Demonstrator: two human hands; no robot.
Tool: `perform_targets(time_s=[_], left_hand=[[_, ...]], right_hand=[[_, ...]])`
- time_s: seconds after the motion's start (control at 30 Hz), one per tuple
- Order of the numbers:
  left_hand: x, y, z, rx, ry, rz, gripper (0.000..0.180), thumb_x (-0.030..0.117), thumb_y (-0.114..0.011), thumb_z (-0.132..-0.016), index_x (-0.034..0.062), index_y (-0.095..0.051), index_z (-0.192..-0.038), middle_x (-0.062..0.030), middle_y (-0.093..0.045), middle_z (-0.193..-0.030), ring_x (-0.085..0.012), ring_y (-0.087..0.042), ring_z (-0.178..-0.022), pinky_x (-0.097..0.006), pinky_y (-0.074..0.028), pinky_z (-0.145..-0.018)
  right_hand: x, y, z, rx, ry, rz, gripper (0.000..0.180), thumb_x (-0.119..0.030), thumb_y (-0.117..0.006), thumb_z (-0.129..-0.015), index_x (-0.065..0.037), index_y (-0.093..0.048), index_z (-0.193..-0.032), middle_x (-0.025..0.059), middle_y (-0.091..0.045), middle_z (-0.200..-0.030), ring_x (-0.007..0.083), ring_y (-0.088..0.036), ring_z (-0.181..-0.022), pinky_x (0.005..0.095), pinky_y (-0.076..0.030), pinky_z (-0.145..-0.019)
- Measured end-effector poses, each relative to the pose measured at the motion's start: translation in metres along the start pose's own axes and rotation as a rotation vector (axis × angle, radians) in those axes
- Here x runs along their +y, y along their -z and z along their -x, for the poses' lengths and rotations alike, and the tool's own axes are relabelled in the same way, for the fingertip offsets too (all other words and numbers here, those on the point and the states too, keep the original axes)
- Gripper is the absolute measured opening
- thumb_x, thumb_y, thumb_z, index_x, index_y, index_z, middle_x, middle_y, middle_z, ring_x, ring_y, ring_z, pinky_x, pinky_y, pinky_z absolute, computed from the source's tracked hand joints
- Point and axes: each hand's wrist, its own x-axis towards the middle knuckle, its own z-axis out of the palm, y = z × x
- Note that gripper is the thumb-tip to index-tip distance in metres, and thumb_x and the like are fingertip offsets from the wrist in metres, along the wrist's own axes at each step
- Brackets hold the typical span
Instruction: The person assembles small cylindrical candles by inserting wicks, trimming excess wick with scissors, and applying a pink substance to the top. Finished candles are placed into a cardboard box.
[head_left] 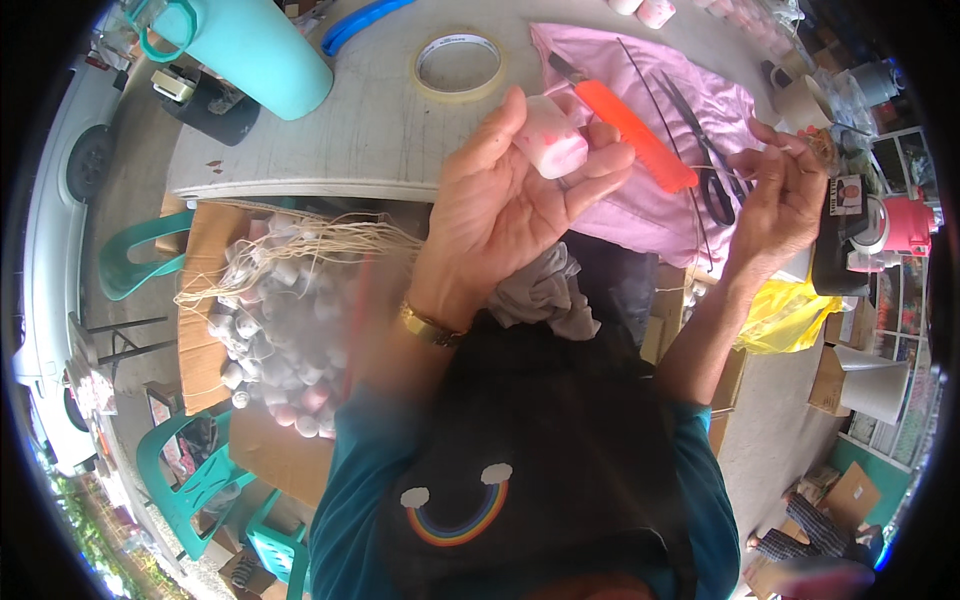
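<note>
Left fingers (597, 176) grip cylinder (552, 140); right fingers (800, 172): closure indeterminate. Box (203, 335) sits below surface's (360, 135) near edge; bottle (262, 62), near left edge.

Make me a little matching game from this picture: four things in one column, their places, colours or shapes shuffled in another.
1. White-and-pink cylinder
2. Tape roll
3. Scissors
4. Large bottle

A. Turquoise
B. On the pink cloth
C. In the left hand
D. Pale yellow, ring-shaped

Pairs: 1-C, 2-D, 3-B, 4-A
</note>
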Motion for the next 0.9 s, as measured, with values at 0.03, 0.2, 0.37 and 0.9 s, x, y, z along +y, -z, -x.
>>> perform_targets(time_s=[0.03,0.2,0.37,0.9], left_hand=[[-0.001,-0.001,-0.001,0.003,0.003,0.012,0.041,0.036,-0.043,-0.101,-0.001,-0.05,-0.118,-0.022,-0.059,-0.111,-0.0391,-0.058,-0.112,-0.052,-0.043,-0.102],[-0.006,0.002,-0.005,0.003,0.035,0.149,0.044,0.04,-0.041,-0.101,0.0009,-0.051,-0.118,-0.0225,-0.06,-0.111,-0.0402,-0.059,-0.11,-0.054,-0.043,-0.103],[-0.008,0.009,-0.012,-0.073,0.116,0.058,0.044,0.043,-0.041,-0.1,0.0067,-0.051,-0.123,-0.0204,-0.061,-0.108,-0.0327,-0.063,-0.096,-0.054,-0.044,-0.101],[-0.017,-0.003,0.006,0.009,-0.691,-1.709,0.044,-0.005,-0.074,-0.074,0.0039,-0.056,-0.113,-0.0031,-0.059,-0.108,-0.0126,-0.058,-0.099,-0.026,-0.047,-0.086]], right_hand=[[0.0,0.004,-0.003,0.081,0.015,0.012,0.008,0.003,-0.053,-0.093,0.003,-0.058,-0.098,0.0109,-0.07,-0.092,0.0087,-0.06,-0.063,0.0197,-0.048,-0.061],[-0.019,0.023,0.001,0.234,-0.031,0.132,0.012,-0.002,-0.063,-0.089,0.003,-0.069,-0.098,0.0077,-0.068,-0.087,0.0079,-0.054,-0.065,0.0198,-0.046,-0.061],[-0.042,0.016,0.023,0.127,-0.08,0.129,0.013,-0.003,-0.066,-0.087,0.003,-0.068,-0.099,0.0054,-0.067,-0.087,0.008,-0.056,-0.067,0.0195,-0.046,-0.061],[-0.063,-0.017,0.036,-0.466,0.066,-0.064,0.019,0.009,-0.067,-0.076,-0.001,-0.067,-0.092,0.0081,-0.066,-0.086,0.017,-0.062,-0.078,0.0271,-0.049,-0.067]])
